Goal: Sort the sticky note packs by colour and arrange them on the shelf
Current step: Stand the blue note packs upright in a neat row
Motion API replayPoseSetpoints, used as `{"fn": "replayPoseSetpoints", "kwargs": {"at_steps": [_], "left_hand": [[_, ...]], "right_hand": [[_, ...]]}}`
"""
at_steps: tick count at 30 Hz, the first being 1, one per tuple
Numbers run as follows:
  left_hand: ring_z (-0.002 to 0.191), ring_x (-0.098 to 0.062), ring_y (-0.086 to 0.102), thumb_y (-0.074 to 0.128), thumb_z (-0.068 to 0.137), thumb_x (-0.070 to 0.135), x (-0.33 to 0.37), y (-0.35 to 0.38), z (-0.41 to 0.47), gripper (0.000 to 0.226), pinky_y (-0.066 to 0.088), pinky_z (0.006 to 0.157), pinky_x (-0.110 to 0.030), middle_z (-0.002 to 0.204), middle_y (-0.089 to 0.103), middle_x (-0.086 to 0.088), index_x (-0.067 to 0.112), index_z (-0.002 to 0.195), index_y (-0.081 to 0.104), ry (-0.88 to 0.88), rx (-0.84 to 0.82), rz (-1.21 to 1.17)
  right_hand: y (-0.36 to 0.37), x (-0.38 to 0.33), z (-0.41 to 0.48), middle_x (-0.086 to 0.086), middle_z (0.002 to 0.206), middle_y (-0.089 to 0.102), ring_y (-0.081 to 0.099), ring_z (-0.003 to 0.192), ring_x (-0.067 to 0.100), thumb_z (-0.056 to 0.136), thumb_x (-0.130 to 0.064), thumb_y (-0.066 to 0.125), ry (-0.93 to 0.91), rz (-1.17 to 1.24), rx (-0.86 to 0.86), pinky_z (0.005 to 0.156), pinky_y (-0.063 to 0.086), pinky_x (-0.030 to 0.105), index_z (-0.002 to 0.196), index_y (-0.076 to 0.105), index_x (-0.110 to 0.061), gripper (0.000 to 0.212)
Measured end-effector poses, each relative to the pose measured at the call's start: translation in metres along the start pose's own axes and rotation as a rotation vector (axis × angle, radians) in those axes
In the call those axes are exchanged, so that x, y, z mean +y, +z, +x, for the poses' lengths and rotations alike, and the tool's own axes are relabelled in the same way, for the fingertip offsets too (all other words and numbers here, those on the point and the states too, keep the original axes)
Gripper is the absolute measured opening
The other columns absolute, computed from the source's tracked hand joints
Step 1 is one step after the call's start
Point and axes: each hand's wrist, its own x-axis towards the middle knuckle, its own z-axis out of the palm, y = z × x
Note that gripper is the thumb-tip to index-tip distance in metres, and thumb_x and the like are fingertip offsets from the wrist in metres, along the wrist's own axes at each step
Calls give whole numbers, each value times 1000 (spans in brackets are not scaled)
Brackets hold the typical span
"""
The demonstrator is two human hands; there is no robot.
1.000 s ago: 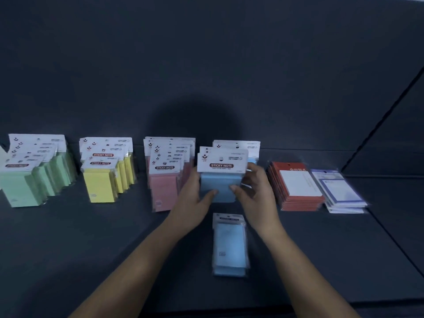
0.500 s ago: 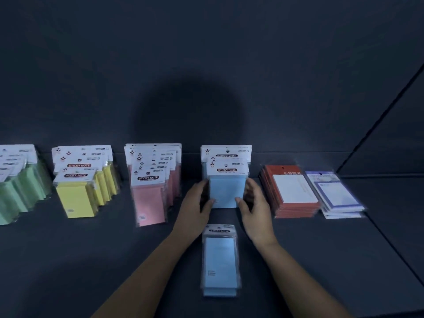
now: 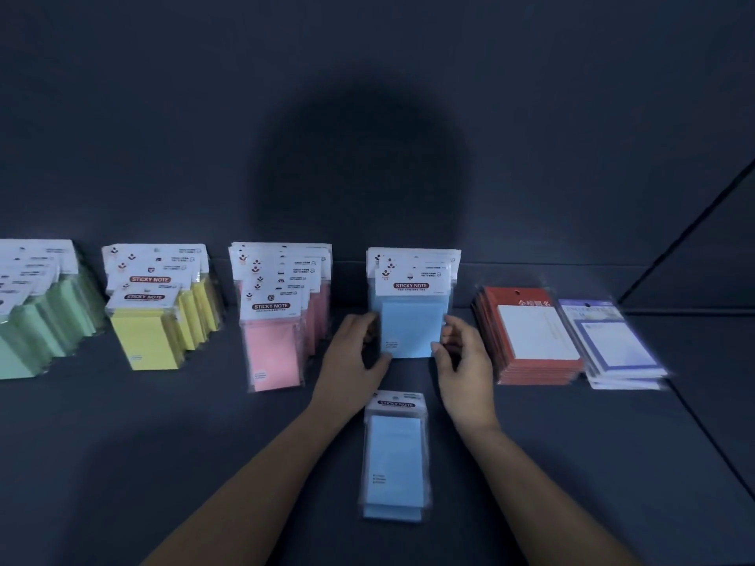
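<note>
Green packs (image 3: 36, 320), yellow packs (image 3: 155, 324) and pink packs (image 3: 278, 328) stand in rows on the dark shelf (image 3: 163, 443). The left hand (image 3: 351, 365) clamps its fingers and thumb on the front blue pack (image 3: 412, 324) at its left edge. The right hand (image 3: 465, 365) has its curled fingers on the right edge. A spare blue pack (image 3: 394, 463) lies flat between the wrists. Red pads (image 3: 531, 341) and purple pads (image 3: 617, 349) lie rightmost.

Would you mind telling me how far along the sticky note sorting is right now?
Done: the green packs, yellow packs and pink packs already stand in their own rows along the back. In hand: the left hand and right hand hold the front blue pack of the blue row by its side edges. Left: the flat blue packs lying in front have yet to join that row.
</note>
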Motion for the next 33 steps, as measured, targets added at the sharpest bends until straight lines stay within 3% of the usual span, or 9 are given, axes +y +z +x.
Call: {"fn": "replayPoseSetpoints", "kwargs": {"at_steps": [6, 13, 18, 21, 23, 25, 28, 30, 33], "left_hand": [[97, -11, 48, 67, 82, 10, -1, 2, 0, 45, 36, 87, -18, 108, 54, -3, 8, 124, 51, -10, 28, 77], [106, -20, 48, 65, 85, 16, -4, 2, 0, 41, 32, 87, -22, 113, 57, -7, 8, 122, 52, -44, 50, 170], [105, -19, 53, 64, 85, 7, 0, -4, -6, 37, 40, 92, -28, 112, 59, -9, 5, 120, 53, -119, 76, 24], [103, -13, 51, 59, 87, 4, 7, -14, -24, 32, 37, 90, -18, 113, 58, -6, 5, 119, 54, -213, 60, -63], [95, -13, 53, 55, 90, 7, 11, -23, -40, 20, 36, 79, -8, 102, 58, -1, 7, 109, 58, -217, -4, -23], [85, -11, 52, 53, 92, 16, 15, -36, -56, 10, 36, 68, -9, 91, 56, 4, 12, 98, 60, -217, -50, 62], [86, -14, 50, 47, 94, 36, 22, -49, -79, 25, 39, 74, -23, 85, 54, 4, 16, 86, 60, -244, -130, 212], [92, -16, 47, 45, 93, 43, 30, -52, -89, 31, 41, 84, -32, 89, 54, 5, 17, 90, 62, -276, -178, 281], [98, -17, 41, 45, 92, 46, 40, -47, -95, 31, 37, 89, -32, 95, 49, 4, 20, 99, 61, -318, -236, 281]], "right_hand": [[0, -3, 0, -3, 108, 55, 56, 100, 14, 87, 0, 58, -15, -47, -31, 94, 46, 31, 129, 50, -10, 44], [-2, -7, -1, 10, 121, 55, 49, 115, 23, 88, -2, 57, -94, -162, -117, 100, 41, 36, 135, 45, -9, 48], [-4, -11, -4, 13, 125, 48, 47, 119, 25, 90, -2, 54, -47, -183, -139, 105, 38, 37, 138, 41, -7, 51], [-7, -16, -12, 15, 126, 47, 47, 120, 26, 89, 0, 53, -8, -165, -133, 106, 37, 38, 138, 40, -3, 51], [-11, -16, -20, 14, 130, 45, 46, 122, 24, 89, 0, 52, 50, -156, -144, 108, 35, 35, 137, 41, -2, 49], [-18, -16, -30, 13, 128, 45, 47, 118, 22, 90, -1, 54, 123, -130, -149, 105, 34, 26, 127, 52, 1, 38], [-32, -20, -51, 9, 99, 55, 53, 96, 19, 90, -6, 56, 152, -146, -203, 79, 30, 14, 82, 71, 1, 18], [-37, -27, -68, 2, 75, 49, 51, 79, 21, 92, -16, 56, 145, -219, -280, 66, 27, 20, 50, 55, -14, 42], [-38, -37, -88, -4, 69, 43, 49, 74, 17, 91, -28, 56, 106, -289, -339, 63, 26, 21, 46, 43, -25, 47]]}}
